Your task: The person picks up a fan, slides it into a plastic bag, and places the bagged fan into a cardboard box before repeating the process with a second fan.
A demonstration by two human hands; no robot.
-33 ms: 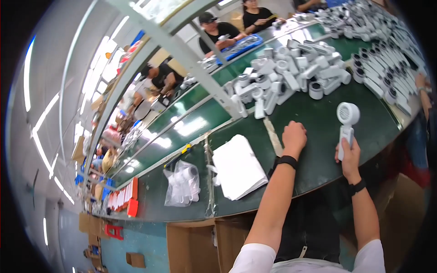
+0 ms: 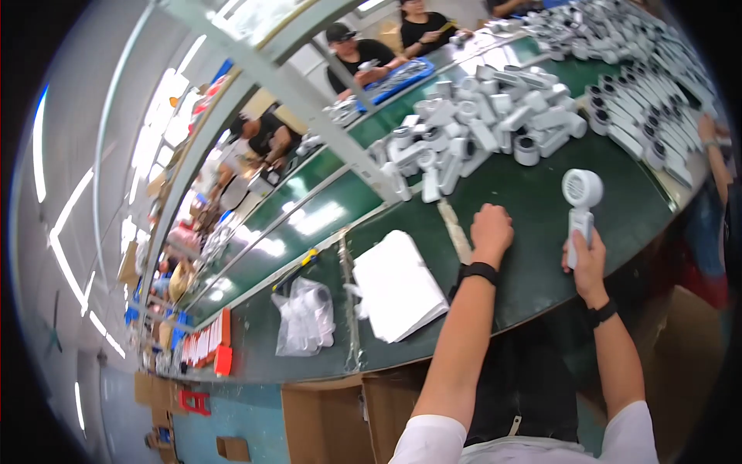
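Observation:
My right hand [image 2: 586, 260] grips the handle of a white hand-held fan [image 2: 581, 197], held upright over the green table [image 2: 533, 263] with its round head pointing away from me. My left hand [image 2: 490, 230] is closed into a fist and rests on the table beside a long pale strip [image 2: 454, 230]; whether it pinches the strip I cannot tell. Both wrists wear black bands. Just beyond my hands lies a heap of white fan parts [image 2: 479, 131].
A stack of white sheets [image 2: 396, 286] and a clear plastic bag [image 2: 305, 315] lie to my left. Rows of finished fans [image 2: 641, 116] line the right side. Other people [image 2: 357, 56] work across the table. Cardboard boxes [image 2: 340, 417] stand below the table edge.

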